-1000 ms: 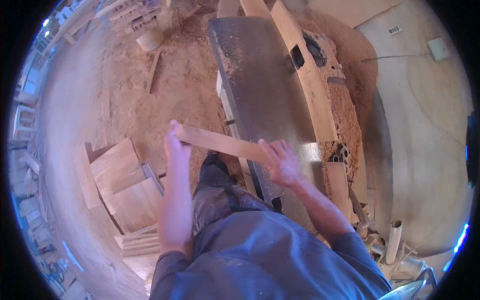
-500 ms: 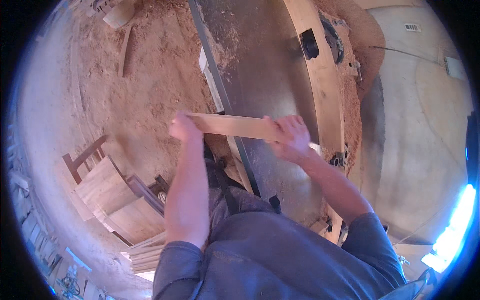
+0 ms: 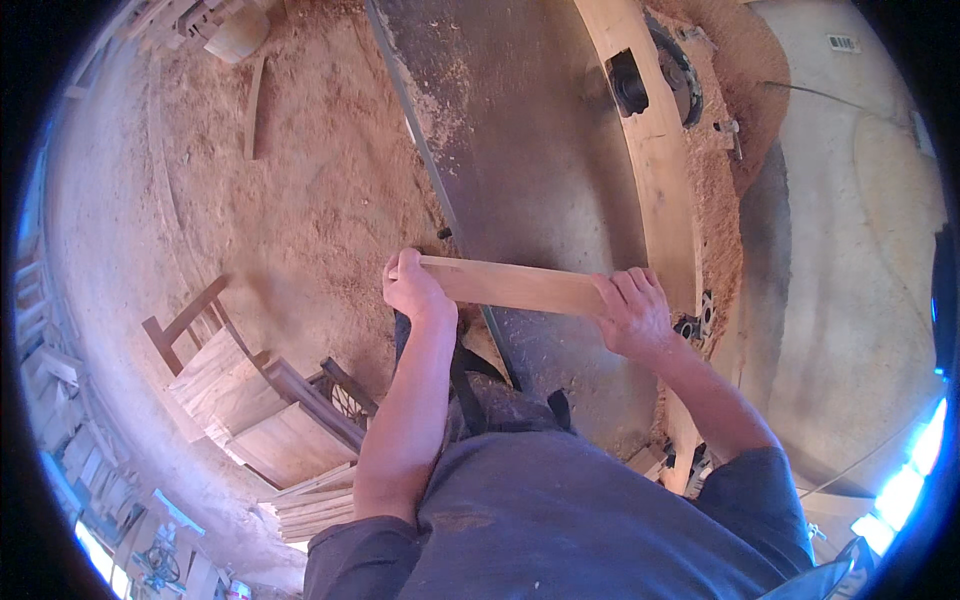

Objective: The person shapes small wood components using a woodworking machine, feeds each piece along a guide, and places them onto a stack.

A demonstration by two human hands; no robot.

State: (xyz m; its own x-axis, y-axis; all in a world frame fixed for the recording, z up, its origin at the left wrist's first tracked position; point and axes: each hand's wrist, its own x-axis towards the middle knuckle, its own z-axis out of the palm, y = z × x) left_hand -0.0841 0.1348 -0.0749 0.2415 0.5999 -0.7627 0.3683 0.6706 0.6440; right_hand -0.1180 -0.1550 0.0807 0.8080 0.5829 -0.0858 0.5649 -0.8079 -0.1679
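Note:
A short, flat wooden board [image 3: 520, 287] spans the gap between my two hands, its pale face toward me. My left hand [image 3: 418, 288] is closed round its left end, over the sawdust-strewn floor. Round the right end wraps my right hand [image 3: 636, 312], fingers over the top edge. Beneath the board's right part lies the dark flat machine table [image 3: 545, 150], dusted with sawdust. Along that table's right side runs a long wooden fence [image 3: 662, 190] with a dark cutout. A round black machine part [image 3: 678, 75] sits behind the fence.
Sawdust [image 3: 755, 100] is heaped behind the fence. Stacked panels and boards [image 3: 290, 440] stand at lower left beside a wooden frame [image 3: 185, 320]. On the floor [image 3: 320, 190] lies a thin wood strip [image 3: 255, 108]. A pale wall [image 3: 840, 250] rises at the right.
Both hands have moved right and slightly toward my body, carrying the board along. More of its face shows now. The whole view has shifted a little.

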